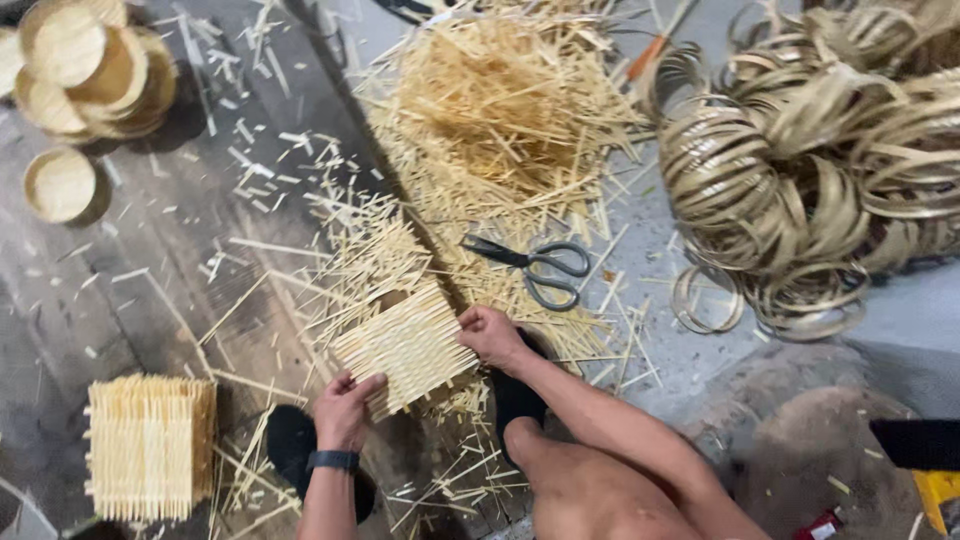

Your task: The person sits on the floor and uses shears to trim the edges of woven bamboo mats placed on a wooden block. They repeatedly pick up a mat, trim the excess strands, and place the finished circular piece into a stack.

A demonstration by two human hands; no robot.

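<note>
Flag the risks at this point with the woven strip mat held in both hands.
1. The woven mat is pinched only at two edges by the left hand and right hand; loose strips might slide out.
2. The scissors lie close to the right hand, blades toward the mat.
3. Loose slivers around the bare knee could prick.

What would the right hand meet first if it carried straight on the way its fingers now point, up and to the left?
The right hand already touches the woven strip mat. Past the mat, it would probably meet the loose fan of bamboo strips first; depth is hard to judge.
</note>
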